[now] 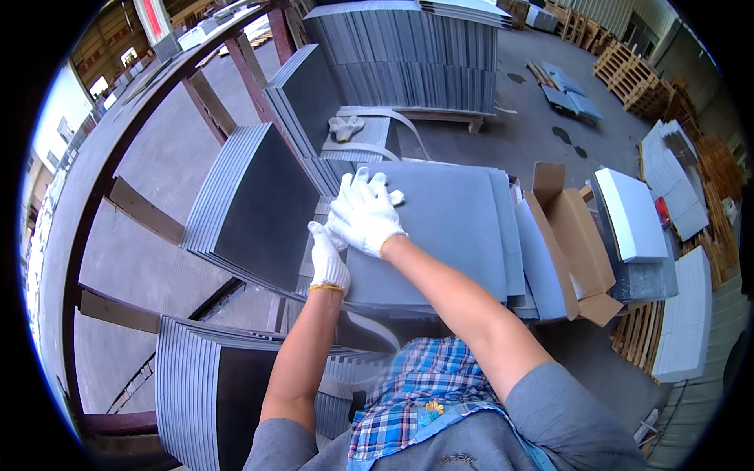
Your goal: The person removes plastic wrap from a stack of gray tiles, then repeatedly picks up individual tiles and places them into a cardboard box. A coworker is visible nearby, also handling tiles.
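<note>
My right hand [366, 210], in a white knit glove, lies with spread fingers over the left part of a flat grey slab [448, 228]. Beside it, at the slab's left edge, is my left hand [328, 261], gloved the same way. Its thumb points up, while its other fingers are mostly hidden at my right hand, so their grip does not show. More grey slabs [513, 235] lie under the top one, their edges fanned out on the right. Left of my hands, a stack of dark slabs [251, 204] leans on edge.
A loose glove [345, 129] rests beyond the slab near pale straps. An open cardboard box [577, 243] stands to the right, beside a white-topped stack [631, 212]. More slabs [188, 392] stand at lower left along a brown metal frame [75, 298]. Wooden pallets [632, 74] sit far right.
</note>
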`<state>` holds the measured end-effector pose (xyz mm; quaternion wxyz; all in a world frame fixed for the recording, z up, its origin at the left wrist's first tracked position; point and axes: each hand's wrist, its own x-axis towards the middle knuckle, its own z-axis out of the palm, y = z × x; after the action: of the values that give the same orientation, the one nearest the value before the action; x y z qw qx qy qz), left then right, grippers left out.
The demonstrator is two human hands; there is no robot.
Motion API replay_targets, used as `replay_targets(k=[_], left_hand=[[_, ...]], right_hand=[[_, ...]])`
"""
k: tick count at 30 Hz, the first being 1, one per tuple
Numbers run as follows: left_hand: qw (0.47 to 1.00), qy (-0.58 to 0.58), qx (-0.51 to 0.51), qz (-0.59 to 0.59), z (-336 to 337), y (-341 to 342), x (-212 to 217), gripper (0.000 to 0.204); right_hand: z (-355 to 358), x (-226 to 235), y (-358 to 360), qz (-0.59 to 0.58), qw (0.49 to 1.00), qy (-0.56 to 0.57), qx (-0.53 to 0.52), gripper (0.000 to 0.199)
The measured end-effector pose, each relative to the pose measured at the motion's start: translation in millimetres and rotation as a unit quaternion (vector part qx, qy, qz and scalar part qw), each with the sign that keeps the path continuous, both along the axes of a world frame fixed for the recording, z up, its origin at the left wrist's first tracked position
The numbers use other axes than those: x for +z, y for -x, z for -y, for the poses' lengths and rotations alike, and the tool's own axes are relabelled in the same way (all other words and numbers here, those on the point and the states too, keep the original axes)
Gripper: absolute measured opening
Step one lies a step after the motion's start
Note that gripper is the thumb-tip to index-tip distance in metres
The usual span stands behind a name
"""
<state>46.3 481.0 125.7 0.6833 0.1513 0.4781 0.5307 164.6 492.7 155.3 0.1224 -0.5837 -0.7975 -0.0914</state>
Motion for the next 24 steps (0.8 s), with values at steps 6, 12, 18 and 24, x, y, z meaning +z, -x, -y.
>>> replay_targets(k=[6, 12, 18, 24], left_hand=[[0.997, 0.051, 0.039, 0.053, 6, 38, -47, 0.084], [0.994, 0.104, 0.013, -0.044, 51, 83, -72, 0.076], [0.992, 0.102, -0.025, -0.071, 100, 110, -80, 0.031], [0.976, -0.066, -0.011, -0.207, 136, 106, -35, 0.019]], right_hand=[[81, 2, 7, -0.028, 0.998, -0.058, 0.009, 0.050], [147, 17, -40, -0.019, 0.999, -0.025, 0.007, 0.047], [165, 8, -112, 0.006, 0.997, 0.012, -0.078, 0.052], [148, -13, -165, -0.057, 0.975, -0.021, -0.212, 0.045]])
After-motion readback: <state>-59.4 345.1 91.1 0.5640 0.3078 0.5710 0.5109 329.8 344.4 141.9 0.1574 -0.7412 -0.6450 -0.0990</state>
